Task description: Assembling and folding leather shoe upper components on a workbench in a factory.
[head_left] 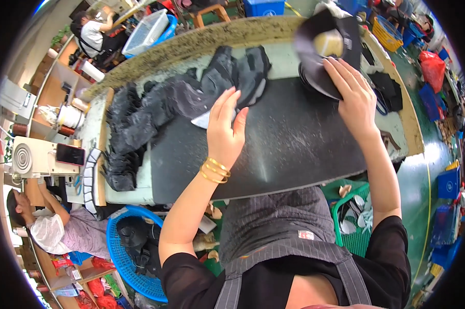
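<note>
My left hand (226, 123), three gold bangles at its wrist, is open over the black board (263, 139). Its fingers are straight and the thumb stands apart, beside a dark piece with a white edge (201, 120). Farther right, my right hand (353, 95) lies with outstretched fingers on a smooth black curved piece (320, 77), one of several stacked there; its thumb is hidden. The upper part of that pile is blurred around a pale yellow round thing (329, 43). Black shaped pieces (176, 98) overlap in rows along the table's far and left sides.
A worn raised rim (191, 51) borders the table's far side. Below its near edge are a blue basket (134, 278) with black pieces and a green basket (352, 238) with scraps. At left, a person (62, 226) sits by a cream machine (34, 157) bearing a phone (70, 154).
</note>
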{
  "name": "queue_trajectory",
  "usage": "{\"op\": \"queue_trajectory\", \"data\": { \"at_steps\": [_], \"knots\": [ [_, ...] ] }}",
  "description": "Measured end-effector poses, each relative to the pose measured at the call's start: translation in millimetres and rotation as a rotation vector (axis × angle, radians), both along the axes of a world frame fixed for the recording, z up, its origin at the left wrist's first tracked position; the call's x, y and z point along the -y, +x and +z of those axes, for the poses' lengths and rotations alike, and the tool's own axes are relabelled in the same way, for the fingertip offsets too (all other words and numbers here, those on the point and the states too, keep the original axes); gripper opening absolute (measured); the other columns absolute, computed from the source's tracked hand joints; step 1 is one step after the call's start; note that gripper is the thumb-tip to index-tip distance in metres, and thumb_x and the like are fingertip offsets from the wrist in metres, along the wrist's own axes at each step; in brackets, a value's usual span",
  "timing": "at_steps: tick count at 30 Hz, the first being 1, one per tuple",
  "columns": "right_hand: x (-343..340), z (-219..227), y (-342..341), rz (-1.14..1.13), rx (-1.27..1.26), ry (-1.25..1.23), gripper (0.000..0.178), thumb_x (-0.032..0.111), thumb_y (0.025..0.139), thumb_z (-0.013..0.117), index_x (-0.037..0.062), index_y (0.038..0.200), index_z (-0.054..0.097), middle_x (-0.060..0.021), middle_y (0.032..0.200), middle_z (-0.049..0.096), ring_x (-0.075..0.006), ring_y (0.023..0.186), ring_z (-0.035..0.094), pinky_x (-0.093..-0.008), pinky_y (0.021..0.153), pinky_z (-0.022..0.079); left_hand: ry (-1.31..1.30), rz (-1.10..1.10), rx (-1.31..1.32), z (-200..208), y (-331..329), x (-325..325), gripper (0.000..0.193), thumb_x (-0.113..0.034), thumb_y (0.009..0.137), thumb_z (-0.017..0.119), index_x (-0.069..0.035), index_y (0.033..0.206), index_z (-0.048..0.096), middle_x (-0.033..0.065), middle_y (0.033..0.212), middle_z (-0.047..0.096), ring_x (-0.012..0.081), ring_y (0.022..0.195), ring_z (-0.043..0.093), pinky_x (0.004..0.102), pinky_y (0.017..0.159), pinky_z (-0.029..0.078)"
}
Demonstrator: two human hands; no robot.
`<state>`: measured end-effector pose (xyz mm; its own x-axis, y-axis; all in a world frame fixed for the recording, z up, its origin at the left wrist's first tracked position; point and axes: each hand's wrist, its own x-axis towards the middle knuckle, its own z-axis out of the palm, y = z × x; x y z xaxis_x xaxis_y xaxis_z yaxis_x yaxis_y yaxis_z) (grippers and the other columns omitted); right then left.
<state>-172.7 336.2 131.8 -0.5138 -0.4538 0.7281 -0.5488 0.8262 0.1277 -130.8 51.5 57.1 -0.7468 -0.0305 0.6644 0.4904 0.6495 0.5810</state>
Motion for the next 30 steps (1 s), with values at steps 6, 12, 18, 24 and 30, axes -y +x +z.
{"op": "queue_trajectory", "data": {
  "at_steps": [6,12,18,24,30],
  "knots": [
    [15.3,-47.6,-21.9,0.187,0.359,-0.187,0.043,0.024,0.089,0.074,-0.0011,0.122,0.065,-0.0167,0.121,0.067,-0.0370,0.115,0.061,-0.0418,0.099,0.049,-0.346,0.338,0.126,-59.5,-60.0,44.2,0.043,-0.028,0.091,0.069,0.003,0.120,0.063,0.0188,0.121,0.065,0.0375,0.114,0.059,0.0459,0.102,0.045],
    [177.6,-121.0,-119.7,0.395,0.990,-0.851,0.057,0.024,0.087,0.075,-0.0048,0.131,0.052,-0.0219,0.111,0.070,-0.0327,0.096,0.071,-0.0407,0.085,0.055,-0.206,0.551,0.469,-63.9,-98.7,39.3,0.057,-0.042,0.070,0.086,-0.013,0.115,0.069,0.0100,0.112,0.066,0.0312,0.107,0.060,0.0469,0.096,0.040],
    [190.5,-82.5,-106.7,0.515,1.289,-0.666,0.027,0.015,0.083,0.077,-0.0042,0.099,0.067,-0.0061,0.089,0.071,-0.0116,0.086,0.064,-0.0286,0.079,0.051,-0.041,0.399,0.702,-38.1,-95.5,62.6,0.043,-0.029,0.067,0.090,-0.008,0.099,0.070,0.0047,0.093,0.071,0.0260,0.089,0.068,0.0423,0.085,0.047],
    [167.7,-102.4,-92.7,0.620,1.419,-0.667,0.065,0.053,0.108,0.031,0.0004,0.138,0.053,-0.0135,0.140,0.055,-0.0221,0.135,0.047,-0.0363,0.117,0.028,0.213,-0.049,0.187,2.7,2.0,90.6,0.013,-0.005,0.086,0.075,0.000,0.097,0.071,0.0076,0.091,0.072,0.0135,0.078,0.065,0.0274,0.075,0.053],
    [157.5,-36.6,28.2,1.098,1.660,-0.728,0.045,0.035,0.099,0.063,-0.0032,0.124,0.062,-0.0153,0.120,0.067,-0.0194,0.113,0.061,-0.0373,0.101,0.047,0.631,0.196,0.091,62.8,76.7,72.3,0.020,-0.006,0.092,0.073,0.004,0.108,0.067,0.0067,0.103,0.070,0.0121,0.090,0.065,0.0269,0.083,0.051]
  ]
}}
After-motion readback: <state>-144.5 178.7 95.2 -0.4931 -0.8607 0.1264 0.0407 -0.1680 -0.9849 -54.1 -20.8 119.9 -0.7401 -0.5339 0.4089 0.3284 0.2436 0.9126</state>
